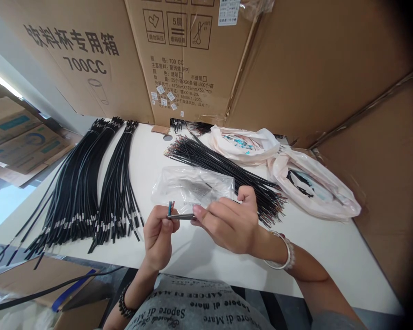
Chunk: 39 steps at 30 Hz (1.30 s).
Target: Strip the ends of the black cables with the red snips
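My left hand point(160, 236) is closed on the end of a cable, whose blue and reddish wires point(171, 208) stick up above the fingers. A slim metal tool point(181, 217), like tweezers, lies level with its tip at those wires. My right hand point(229, 222) is closed round the tool's other end. Just beyond both hands lies a clear plastic bag point(192, 183) on the white table point(206, 270). Behind and right of the bag is a bundle of black cables point(223, 160) with bare wire ends. Most of the held cable is hidden.
Black cable bundles point(75, 183) with white labels lie at the left. Two pale bags, one with blue pieces point(275, 142) and one with black pieces point(340, 201), stand at the right. Large cardboard boxes point(192, 55) wall the table's back and right.
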Motion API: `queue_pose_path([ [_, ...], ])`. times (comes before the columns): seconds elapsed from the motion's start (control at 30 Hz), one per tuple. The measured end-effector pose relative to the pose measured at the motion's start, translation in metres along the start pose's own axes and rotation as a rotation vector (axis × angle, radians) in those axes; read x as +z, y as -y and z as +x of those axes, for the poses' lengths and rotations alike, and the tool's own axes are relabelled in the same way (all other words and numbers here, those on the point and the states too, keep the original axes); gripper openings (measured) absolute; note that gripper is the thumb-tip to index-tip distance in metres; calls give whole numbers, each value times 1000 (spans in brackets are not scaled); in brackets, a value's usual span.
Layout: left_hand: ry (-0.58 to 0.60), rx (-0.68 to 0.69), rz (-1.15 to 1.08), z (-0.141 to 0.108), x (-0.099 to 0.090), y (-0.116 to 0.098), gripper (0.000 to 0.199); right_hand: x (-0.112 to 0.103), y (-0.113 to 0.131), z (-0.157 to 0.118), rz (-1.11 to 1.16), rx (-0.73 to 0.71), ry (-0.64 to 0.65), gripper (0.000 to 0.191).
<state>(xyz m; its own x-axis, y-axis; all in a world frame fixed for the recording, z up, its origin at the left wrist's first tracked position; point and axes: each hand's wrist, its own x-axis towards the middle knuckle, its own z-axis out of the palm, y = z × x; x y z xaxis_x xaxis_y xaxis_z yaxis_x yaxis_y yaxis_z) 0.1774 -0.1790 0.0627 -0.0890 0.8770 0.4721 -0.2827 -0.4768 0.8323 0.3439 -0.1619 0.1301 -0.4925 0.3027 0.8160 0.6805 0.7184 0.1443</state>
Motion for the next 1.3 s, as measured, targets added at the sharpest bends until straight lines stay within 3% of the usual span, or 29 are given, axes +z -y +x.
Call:
queue_pose_path([
  [0.6,39,58,13,-4,-7,3,14,-1,4,-2,61,26,39,4],
  [0.83,-9,66,42,-10,-9,3,10,-5,9,0,144,90,73,8],
  [1.17,6,224,30,-8,-1,1,11,0,19,-7,361,194,84,17],
  [1.3,13,249,18,-8,0,-1,12,2,26,-8,333,217,52,15],
])
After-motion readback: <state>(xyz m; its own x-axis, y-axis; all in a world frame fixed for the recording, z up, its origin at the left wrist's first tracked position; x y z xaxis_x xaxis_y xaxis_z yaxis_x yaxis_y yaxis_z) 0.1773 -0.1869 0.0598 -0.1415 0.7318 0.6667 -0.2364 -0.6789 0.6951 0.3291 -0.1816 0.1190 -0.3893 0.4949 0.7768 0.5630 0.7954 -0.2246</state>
